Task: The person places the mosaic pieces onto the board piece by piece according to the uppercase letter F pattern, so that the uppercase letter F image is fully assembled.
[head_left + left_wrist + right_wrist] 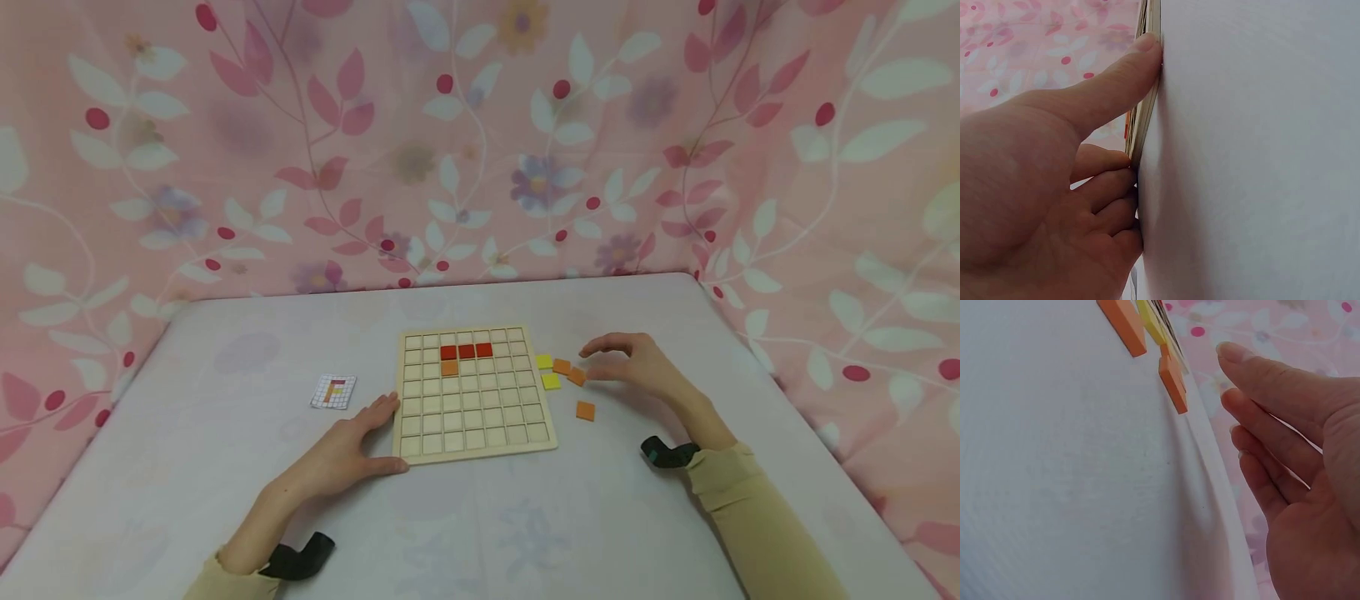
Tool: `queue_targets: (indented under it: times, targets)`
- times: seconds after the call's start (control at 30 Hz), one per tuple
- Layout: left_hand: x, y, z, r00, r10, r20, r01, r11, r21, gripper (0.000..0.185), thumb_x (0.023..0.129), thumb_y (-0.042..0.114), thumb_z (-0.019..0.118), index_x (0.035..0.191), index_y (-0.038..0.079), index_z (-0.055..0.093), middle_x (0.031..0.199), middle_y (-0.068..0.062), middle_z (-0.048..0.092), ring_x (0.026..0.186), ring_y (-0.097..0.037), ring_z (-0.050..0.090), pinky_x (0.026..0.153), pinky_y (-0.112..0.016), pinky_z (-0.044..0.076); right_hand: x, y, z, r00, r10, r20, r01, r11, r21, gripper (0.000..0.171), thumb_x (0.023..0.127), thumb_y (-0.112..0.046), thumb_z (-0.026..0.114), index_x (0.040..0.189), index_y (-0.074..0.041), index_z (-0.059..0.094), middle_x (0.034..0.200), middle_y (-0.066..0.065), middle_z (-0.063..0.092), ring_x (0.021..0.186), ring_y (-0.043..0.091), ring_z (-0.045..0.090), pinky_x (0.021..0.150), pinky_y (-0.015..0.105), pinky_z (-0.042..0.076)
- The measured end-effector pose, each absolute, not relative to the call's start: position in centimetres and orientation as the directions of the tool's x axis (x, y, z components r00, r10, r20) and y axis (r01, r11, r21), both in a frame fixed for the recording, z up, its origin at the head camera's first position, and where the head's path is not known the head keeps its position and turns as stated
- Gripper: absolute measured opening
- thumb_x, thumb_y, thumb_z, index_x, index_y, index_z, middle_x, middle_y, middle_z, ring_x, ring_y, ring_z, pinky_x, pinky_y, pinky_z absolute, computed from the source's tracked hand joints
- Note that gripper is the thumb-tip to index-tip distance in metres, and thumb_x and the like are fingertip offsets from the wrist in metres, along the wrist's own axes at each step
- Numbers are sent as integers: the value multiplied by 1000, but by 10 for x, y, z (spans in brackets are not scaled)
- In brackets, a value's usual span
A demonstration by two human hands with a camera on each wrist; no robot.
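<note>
A square wooden grid board (472, 421) lies on the table. Three red tiles (467, 352) sit side by side in its second row from the back, with one orange tile (449, 367) in front of the leftmost. My left hand (341, 454) touches the board's left side, thumb at the near corner and fingertips farther up; the left wrist view shows its thumb against the board edge (1146, 119). Lifted just right of two touching orange tiles (576, 377), my right hand (637, 364) holds nothing, its fingers slightly bent. Two yellow tiles (551, 382) lie along the board's right edge.
Nearer to me, a separate orange tile (585, 411) lies right of the board. A small printed card (333, 392) with a colored grid pattern rests left of it. Flowered pink cloth (480, 150) stands behind the white-covered table (465, 533) and at its sides.
</note>
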State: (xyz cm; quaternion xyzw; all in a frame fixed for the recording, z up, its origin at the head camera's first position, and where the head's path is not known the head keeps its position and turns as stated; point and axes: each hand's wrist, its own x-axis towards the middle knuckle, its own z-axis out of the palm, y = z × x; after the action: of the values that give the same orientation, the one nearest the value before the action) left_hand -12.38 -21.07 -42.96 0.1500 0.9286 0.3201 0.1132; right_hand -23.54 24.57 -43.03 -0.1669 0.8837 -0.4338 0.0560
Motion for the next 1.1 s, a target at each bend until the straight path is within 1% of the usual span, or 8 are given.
queue_targets:
  times: [0.1,0.3,0.4,0.5,0.57,0.67,0.8,1.1]
  targets:
    - [-124,-211,-429,-929,354,-108,214,751,625,99,71,55,74,149,15,28,154,-3,24,142,-28,19,112,-52,21,-237,248,-435,-929,-368,36,-249,552,-796,34,76,-31,79,107,-21,69,108,-5,66,114,18,50,103,52,32]
    - [-124,-209,-429,-929,352,-114,208,752,626,99,71,53,75,149,16,27,154,-2,24,142,-27,18,112,-52,21,-237,246,-444,-926,-377,15,-235,545,-805,39,70,-34,82,105,-23,69,107,-7,66,110,15,53,104,45,34]
    - [-124,-209,-428,-928,355,-110,213,750,626,99,71,53,75,149,15,27,154,-4,24,142,-29,19,111,-53,21,-238,245,-447,-925,-378,38,-254,541,-802,38,72,-33,81,105,-22,69,106,-6,66,107,14,55,102,43,36]
    - [-124,-209,-428,-929,354,-108,213,748,628,99,71,52,76,149,14,27,154,-4,24,142,-29,19,111,-53,21,-239,244,-450,-924,-378,56,-269,540,-798,34,74,-30,80,105,-20,69,106,-4,66,105,15,56,101,43,38]
    - [-124,-209,-428,-928,355,-110,213,749,627,99,71,52,75,149,14,27,154,-4,24,142,-28,19,112,-52,21,-237,243,-449,-925,-377,59,-268,533,-803,32,76,-25,79,105,-18,69,106,-2,66,105,17,56,101,44,37]
    - [-124,-210,-429,-928,355,-114,210,751,626,99,71,52,75,149,15,27,154,-3,24,142,-28,19,112,-52,21,-232,240,-440,-920,-387,64,-276,522,-807,31,78,-17,77,107,-10,68,107,5,66,106,23,55,101,49,37]
    - [-124,-211,-429,-929,351,-116,206,752,627,99,71,53,75,149,16,27,154,-2,23,142,-28,18,112,-52,21,-223,234,-425,-916,-398,54,-272,517,-812,31,81,-12,74,110,-4,66,110,11,65,107,30,54,100,51,37]
    - [-124,-212,-430,-928,356,-108,215,751,624,98,71,54,74,149,16,27,154,-2,23,142,-27,18,112,-52,21,-219,232,-420,-920,-387,58,-270,522,-809,31,81,-11,74,110,-4,67,111,12,64,108,30,54,101,51,36]
